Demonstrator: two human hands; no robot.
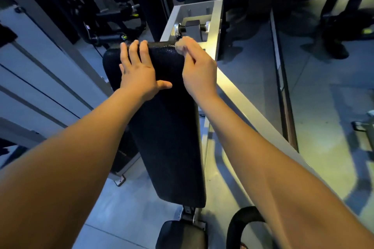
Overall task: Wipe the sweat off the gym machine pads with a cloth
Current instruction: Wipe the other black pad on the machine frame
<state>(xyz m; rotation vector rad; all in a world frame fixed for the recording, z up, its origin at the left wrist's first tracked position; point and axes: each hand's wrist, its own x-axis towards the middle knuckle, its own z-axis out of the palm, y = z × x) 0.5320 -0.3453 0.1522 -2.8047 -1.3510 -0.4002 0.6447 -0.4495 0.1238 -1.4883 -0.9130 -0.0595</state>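
Observation:
A long black textured back pad [168, 137] runs from the lower middle up to the centre of the head view. My left hand [137, 73] lies flat on its upper left part, fingers straight and reaching over the top edge. My right hand [197, 68] is at the pad's top right corner, fingers curled round a small pale bunched cloth [180, 43] pressed against the pad's top edge. A smaller black seat pad [182, 234] sits below the back pad.
A grey metal frame [214, 26] with a black roller and bolts rises behind the pad, and its beam slopes down to the right. Other dark gym machines [113, 16] stand at the back left. A black curved handle [240, 222] is at the bottom. Grey floor lies on both sides.

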